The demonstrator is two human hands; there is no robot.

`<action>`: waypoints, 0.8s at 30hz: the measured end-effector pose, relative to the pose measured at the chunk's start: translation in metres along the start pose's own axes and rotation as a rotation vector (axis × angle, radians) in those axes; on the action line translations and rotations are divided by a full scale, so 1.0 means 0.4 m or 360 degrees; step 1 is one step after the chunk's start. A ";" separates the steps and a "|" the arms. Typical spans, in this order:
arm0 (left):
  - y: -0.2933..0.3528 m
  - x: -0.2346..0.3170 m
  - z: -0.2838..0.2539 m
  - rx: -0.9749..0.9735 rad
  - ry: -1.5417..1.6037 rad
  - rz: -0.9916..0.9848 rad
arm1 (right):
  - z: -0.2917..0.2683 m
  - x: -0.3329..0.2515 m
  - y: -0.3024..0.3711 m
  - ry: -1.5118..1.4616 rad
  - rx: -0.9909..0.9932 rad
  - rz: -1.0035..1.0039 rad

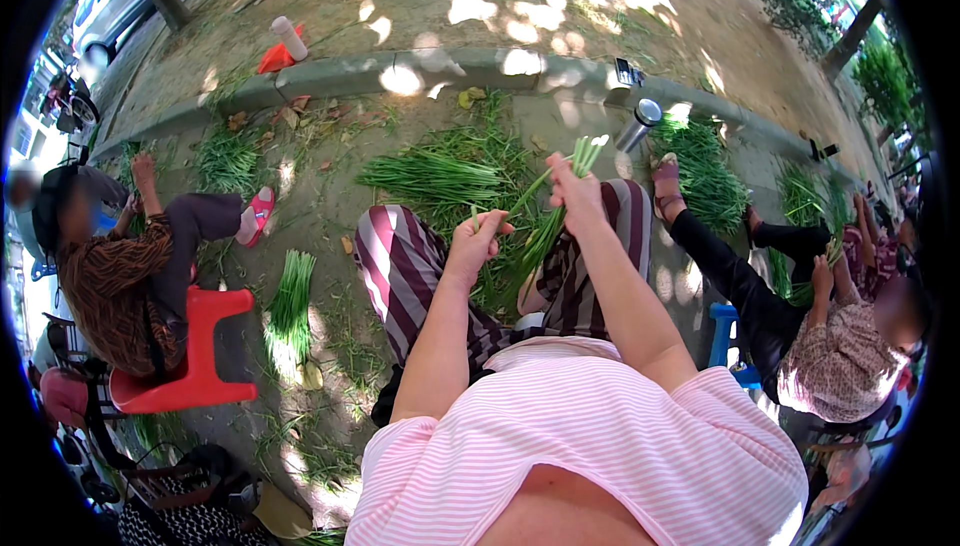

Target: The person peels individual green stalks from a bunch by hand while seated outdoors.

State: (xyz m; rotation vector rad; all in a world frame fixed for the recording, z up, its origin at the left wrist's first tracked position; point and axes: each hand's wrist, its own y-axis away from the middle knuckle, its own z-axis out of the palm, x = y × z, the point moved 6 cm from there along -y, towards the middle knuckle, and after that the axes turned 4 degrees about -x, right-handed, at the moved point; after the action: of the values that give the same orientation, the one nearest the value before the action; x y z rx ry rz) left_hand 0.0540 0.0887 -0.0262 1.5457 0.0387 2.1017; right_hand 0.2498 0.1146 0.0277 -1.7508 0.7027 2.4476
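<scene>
A: R hand [577,193]?
B: Holding a bunch of green stalks [543,241], abt 2 o'clk of L hand [478,243].
A: And L?
B: Fingers narrow by a stalk [524,204]; can't tell if pinched. Green pile [440,174] at its 11 o'clk.

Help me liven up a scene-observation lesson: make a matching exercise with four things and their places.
1. Right hand
2. Red chair
3. Pale pink bottle
4. Silver flask

A. Beside an orange-red item
B. Just beyond the right knee
C. Around green stalks
D. Beneath a seated person

Pairs: 1-C, 2-D, 3-A, 4-B
</scene>
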 end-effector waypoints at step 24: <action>-0.005 -0.020 -0.098 0.0643 0.0429 0.0077 | -0.323 -0.132 -0.047 -0.1257 -0.0165 -0.0294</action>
State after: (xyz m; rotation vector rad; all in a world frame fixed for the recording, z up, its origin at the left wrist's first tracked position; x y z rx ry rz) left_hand 0.0213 0.0979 -0.0473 1.4714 0.5571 2.4359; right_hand 0.3887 0.0928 0.0365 -0.6802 0.3096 2.7331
